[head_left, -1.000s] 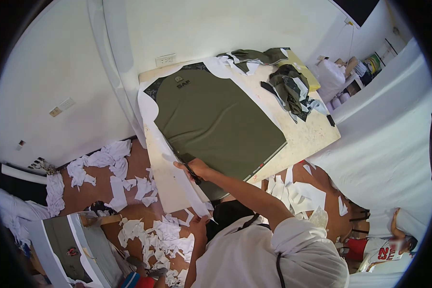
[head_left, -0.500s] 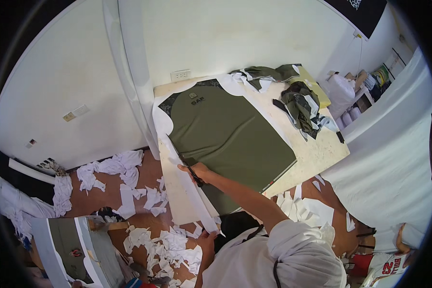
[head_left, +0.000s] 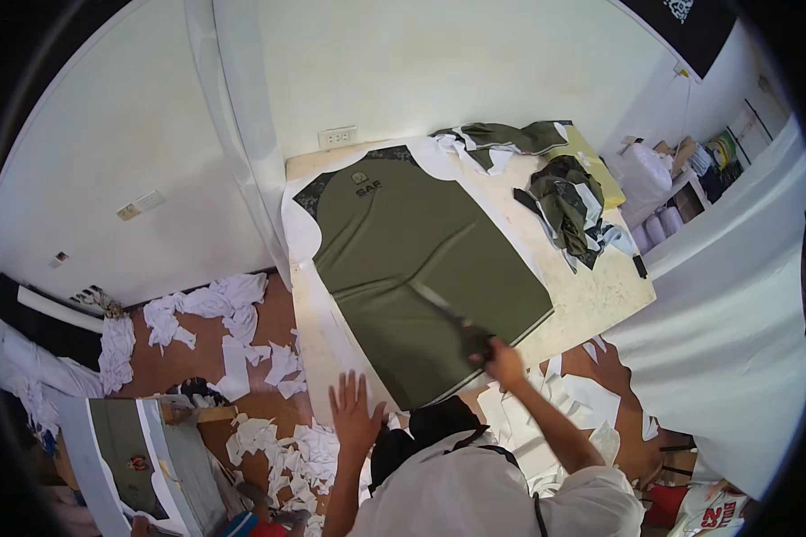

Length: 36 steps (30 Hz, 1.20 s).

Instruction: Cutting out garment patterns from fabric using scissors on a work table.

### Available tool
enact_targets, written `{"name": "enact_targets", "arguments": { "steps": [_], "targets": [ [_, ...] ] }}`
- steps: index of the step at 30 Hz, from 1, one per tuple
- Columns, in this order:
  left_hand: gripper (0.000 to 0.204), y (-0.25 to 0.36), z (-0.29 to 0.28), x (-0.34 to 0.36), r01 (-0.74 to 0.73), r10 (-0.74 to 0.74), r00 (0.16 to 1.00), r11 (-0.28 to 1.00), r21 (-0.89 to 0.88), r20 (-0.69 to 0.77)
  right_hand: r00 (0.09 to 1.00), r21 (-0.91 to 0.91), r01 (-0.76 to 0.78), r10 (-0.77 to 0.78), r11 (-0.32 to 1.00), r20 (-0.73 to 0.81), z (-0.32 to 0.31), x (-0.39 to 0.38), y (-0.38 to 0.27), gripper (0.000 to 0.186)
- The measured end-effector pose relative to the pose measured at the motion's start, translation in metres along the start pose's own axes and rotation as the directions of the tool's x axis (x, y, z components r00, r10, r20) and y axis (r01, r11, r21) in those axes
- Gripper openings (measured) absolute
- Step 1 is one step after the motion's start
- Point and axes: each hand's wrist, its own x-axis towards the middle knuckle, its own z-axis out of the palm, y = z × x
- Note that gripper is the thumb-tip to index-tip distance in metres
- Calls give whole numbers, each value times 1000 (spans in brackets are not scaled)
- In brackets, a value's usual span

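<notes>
An olive-green shirt panel [head_left: 439, 259] with dark patterned shoulders and white scalloped margins lies across the table. My right hand [head_left: 505, 362] grips a pair of scissors [head_left: 461, 320], blurred by motion, over the panel's lower right half. The scissors' blades point up and to the left, over a crease in the cloth. My left hand [head_left: 356, 412] is held with its fingers spread at the table's near left corner, holding nothing. Along the panel's left side, its lower green edge meets the bare tabletop [head_left: 318, 358].
Crumpled green and white cloth pieces [head_left: 564, 210] lie on the table's far right, beside a yellow block [head_left: 600, 170]. White scraps [head_left: 287, 456] cover the floor. A second surface with a green panel [head_left: 125, 447] stands lower left; a person in a jersey [head_left: 712, 515] is lower right.
My right hand has swung from the panel's left edge to its lower right with the scissors. My left hand has let go of the white strip and spread its fingers.
</notes>
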Motion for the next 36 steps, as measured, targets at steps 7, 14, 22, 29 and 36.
{"name": "enact_targets", "arguments": {
  "steps": [7,14,22,29,36],
  "targets": [
    [44,55,1,26,352,-6,624,894,-275,781,931,-161,-252,194,954,-310,-100,38,149,29],
    [53,25,55,109,-309,313,918,950,-53,243,942,328,-319,336,889,6,-72,-51,49,21],
    [59,-40,67,144,-361,342,898,932,19,275,722,628,-691,336,357,605,-27,-203,-48,36],
    [41,0,73,101,-524,588,768,804,-281,253,679,569,-733,348,373,646,24,-226,-78,40],
    [33,-14,80,93,-523,586,787,800,-295,195,709,640,-701,405,314,578,65,-173,-116,45]
  ]
}}
